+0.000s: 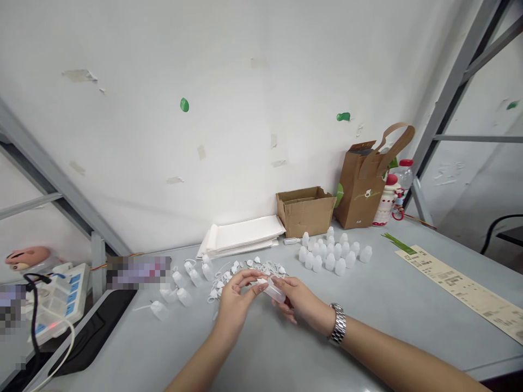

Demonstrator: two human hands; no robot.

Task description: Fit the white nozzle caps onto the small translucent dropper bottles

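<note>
Over the middle of the grey table, a small translucent plastic bottle [276, 294] is tilted between my two hands. My right hand [300, 299], with a watch on its wrist, is closed around the bottle's body. The fingers of my left hand [241, 291] pinch a white cap [262, 281] at the bottle's neck; the join is partly hidden by fingertips. Just beyond my left hand lies a heap of white caps with loop strips [219, 284]. To the left stand or lie several capped bottles [195, 277]; to the right several uncapped bottles [330, 261] are grouped upright.
Along the wall are white padded sheets [245, 234], a cardboard box [306, 215] and a brown paper bag [359, 190]. A printed paper strip [453, 283] lies on the right. At left are a power strip [67, 305] with cables and a black mat [96, 332].
</note>
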